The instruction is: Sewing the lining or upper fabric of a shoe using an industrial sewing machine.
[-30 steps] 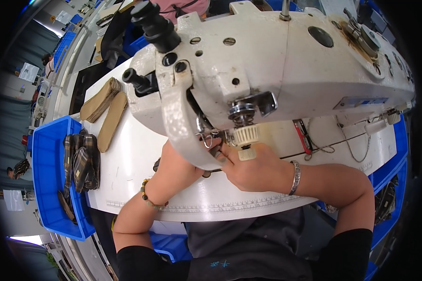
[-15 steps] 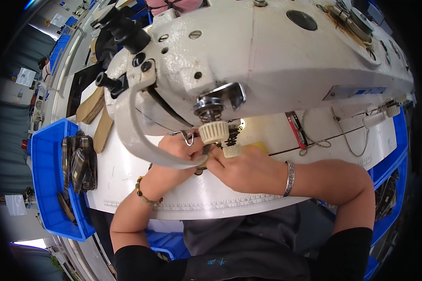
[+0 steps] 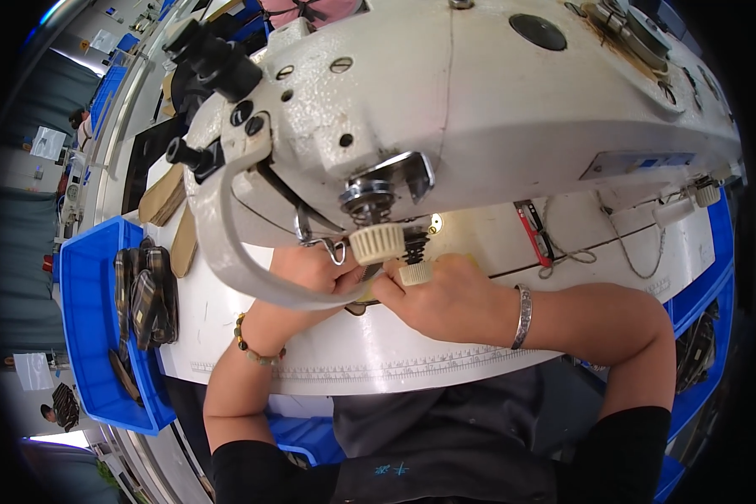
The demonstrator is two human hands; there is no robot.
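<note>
A large white sewing machine (image 3: pixel 479 92) covers the upper middle of the view. Under its head, by the tension knobs (image 3: pixel 376 244), both hands meet. My left hand (image 3: pixel 305 270) is closed, partly hidden by the curved white guard (image 3: pixel 235 244). My right hand (image 3: pixel 437 301) lies to the right of the knobs, its fingers curled and pressed down at the same spot. Between and below the fingertips shows the edge of a small dark piece (image 3: pixel 357 309); most of it is hidden, so its kind cannot be made out. The needle area is hidden too.
Left of the table stands a blue bin (image 3: pixel 101 328), with folded plaid fabric pieces (image 3: pixel 151 294) at its edge. Tan sole-shaped pieces (image 3: pixel 161 197) lie behind. Red-handled snippers (image 3: pixel 533 233) and a cord (image 3: pixel 630 260) rest on the right of the white table (image 3: pixel 378 370).
My left hand and wrist have shifted slightly, and the right hand has turned a little at the same spot. The whole view has moved slightly. A person now shows at the far lower left.
</note>
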